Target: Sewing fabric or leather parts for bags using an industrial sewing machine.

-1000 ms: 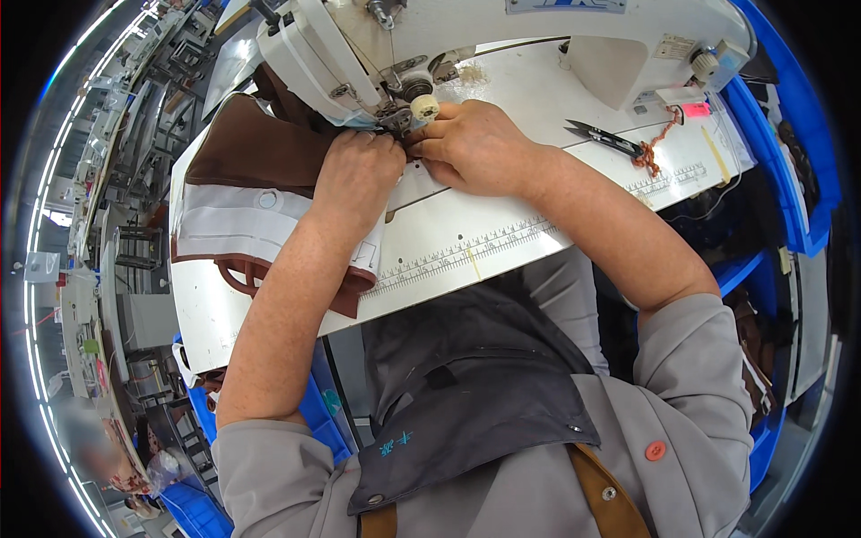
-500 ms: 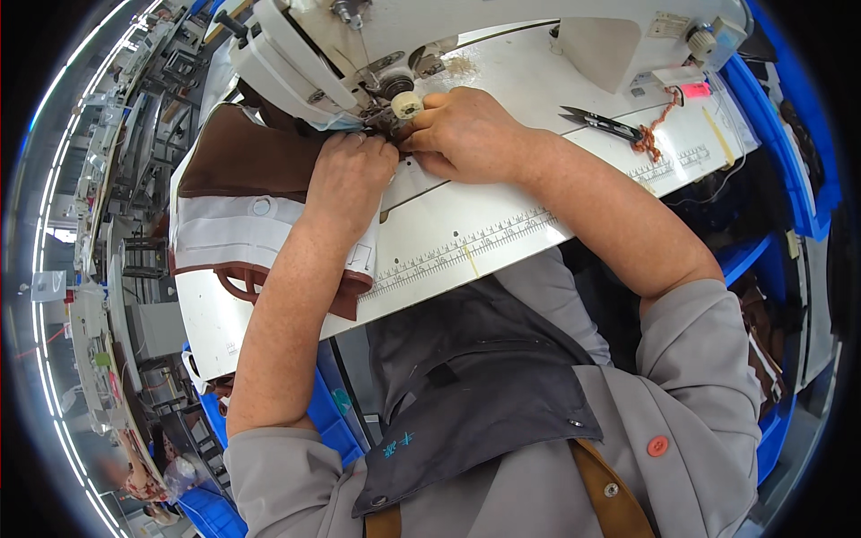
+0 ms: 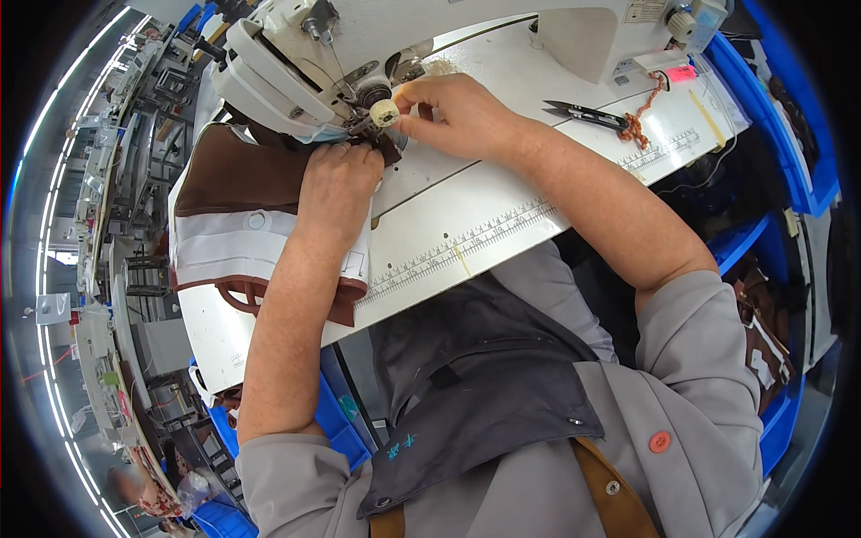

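My left hand [image 3: 338, 191] is curled with its fingertips pressed on the brown fabric [image 3: 240, 170] just below the needle area of the white sewing machine [image 3: 574, 36]. The fabric has a white band [image 3: 220, 242] and brown straps hanging below it. My right hand [image 3: 453, 121] is bent at the small cream roller [image 3: 384, 113] beside the presser foot, thumb and forefinger curved toward it; what they grip is hidden. Black thread snips [image 3: 587, 117] with an orange cord lie right of my right hand.
The white table [image 3: 421, 229] has a ruler along its front edge. Blue bins [image 3: 798, 152] stand at the right and below the table [image 3: 345, 430]. A pink tag [image 3: 682, 73] is by the machine's base. Rows of workstations and a co-worker [image 3: 148, 493] are at far left.
My right hand has lifted from beside the needle up to the roller, its fingers more arched. My left hand stays on the fabric, and the whole view has shifted slightly.
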`<state>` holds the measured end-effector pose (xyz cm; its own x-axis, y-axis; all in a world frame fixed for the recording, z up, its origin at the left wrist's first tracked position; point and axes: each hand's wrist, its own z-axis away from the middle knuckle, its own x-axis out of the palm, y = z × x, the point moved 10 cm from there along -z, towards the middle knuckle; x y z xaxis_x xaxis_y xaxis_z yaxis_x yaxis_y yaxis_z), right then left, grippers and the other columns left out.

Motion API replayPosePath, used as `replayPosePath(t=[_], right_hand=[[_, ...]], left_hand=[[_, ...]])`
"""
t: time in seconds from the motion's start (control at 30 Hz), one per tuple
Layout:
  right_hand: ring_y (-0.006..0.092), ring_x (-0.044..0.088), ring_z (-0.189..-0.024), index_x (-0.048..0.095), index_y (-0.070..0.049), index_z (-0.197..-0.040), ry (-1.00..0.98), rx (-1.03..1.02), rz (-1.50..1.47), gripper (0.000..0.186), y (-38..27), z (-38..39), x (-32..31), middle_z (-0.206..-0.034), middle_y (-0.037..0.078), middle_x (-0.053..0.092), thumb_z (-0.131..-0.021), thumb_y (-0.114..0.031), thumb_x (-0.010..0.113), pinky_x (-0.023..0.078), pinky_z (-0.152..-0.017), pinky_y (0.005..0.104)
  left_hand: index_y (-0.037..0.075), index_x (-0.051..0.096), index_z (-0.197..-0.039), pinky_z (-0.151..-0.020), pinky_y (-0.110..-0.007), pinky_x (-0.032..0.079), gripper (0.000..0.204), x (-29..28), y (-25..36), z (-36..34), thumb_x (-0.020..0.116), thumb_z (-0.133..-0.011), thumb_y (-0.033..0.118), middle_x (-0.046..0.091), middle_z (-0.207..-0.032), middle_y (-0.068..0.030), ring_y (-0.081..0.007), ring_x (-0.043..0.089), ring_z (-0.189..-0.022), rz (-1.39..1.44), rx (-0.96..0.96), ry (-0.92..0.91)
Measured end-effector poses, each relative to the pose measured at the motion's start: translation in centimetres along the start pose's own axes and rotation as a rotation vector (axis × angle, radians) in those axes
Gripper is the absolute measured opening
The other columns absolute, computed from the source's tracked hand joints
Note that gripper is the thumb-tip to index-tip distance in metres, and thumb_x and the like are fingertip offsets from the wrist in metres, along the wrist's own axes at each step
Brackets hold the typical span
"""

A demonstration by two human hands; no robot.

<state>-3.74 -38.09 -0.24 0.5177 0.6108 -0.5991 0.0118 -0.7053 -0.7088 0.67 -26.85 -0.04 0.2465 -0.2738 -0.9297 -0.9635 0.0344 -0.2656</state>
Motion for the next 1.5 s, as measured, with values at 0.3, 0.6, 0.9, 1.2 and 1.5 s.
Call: replayPosePath(t=[0.3,0.6,0.9,1.2,1.5], right_hand=[[0.0229,0.063,-0.091,0.076,-0.010,-0.097,-0.068,-0.469,0.442,0.020,-3.1,1.6,3.4,-0.091,0.001,0.069,-0.081,-0.021,0.071,0.054,-0.073,0.0373],[0.0218,0.062,-0.087,0.077,-0.012,-0.095,-0.021,-0.491,0.521,0.020,-2.9,1.6,3.7,-0.089,-0.001,0.070,-0.080,-0.022,0.071,0.054,-0.068,0.0380],[0.0214,0.062,-0.088,0.077,-0.013,-0.096,-0.053,-0.458,0.598,0.022,-2.9,1.1,3.8,-0.087,-0.002,0.070,-0.078,-0.024,0.070,0.054,-0.067,0.0375],[0.0232,0.063,-0.086,0.075,-0.011,-0.094,-0.005,-0.418,0.496,0.020,-2.4,1.2,2.9,-0.088,0.001,0.070,-0.083,-0.026,0.067,0.053,-0.067,0.0388],[0.0288,0.069,-0.075,0.067,-0.005,-0.099,0.159,-0.088,-0.035,0.039,1.5,-0.3,-0.5,-0.087,0.011,0.073,-0.096,-0.043,0.058,0.053,-0.070,0.0404]], left_hand=[[0.001,0.068,-0.096,-0.079,-0.041,0.052,0.019,-0.2,-0.1,0.0,0.059,-0.080,0.000,0.071,-0.095,-0.0110,-0.0294,0.067,-0.087,0.008,0.004,0.045],[0.002,0.068,-0.093,-0.077,-0.042,0.052,0.018,-0.2,-0.8,-0.1,0.060,-0.078,-0.001,0.068,-0.086,-0.0117,-0.0308,0.066,-0.083,0.037,-0.027,0.064],[0.003,0.069,-0.097,-0.080,-0.042,0.052,0.025,0.2,-1.7,-0.1,0.061,-0.075,-0.003,0.070,-0.089,-0.0125,-0.0322,0.067,-0.087,0.050,-0.070,0.049],[0.003,0.070,-0.097,-0.081,-0.042,0.052,0.026,0.6,-2.0,-0.5,0.059,-0.074,-0.004,0.071,-0.090,-0.0126,-0.0326,0.067,-0.087,0.058,-0.088,0.019],[0.004,0.070,-0.096,-0.078,-0.042,0.053,0.024,0.6,-1.8,-0.6,0.060,-0.075,-0.003,0.070,-0.088,-0.0118,-0.0320,0.067,-0.083,0.062,-0.073,0.040]])
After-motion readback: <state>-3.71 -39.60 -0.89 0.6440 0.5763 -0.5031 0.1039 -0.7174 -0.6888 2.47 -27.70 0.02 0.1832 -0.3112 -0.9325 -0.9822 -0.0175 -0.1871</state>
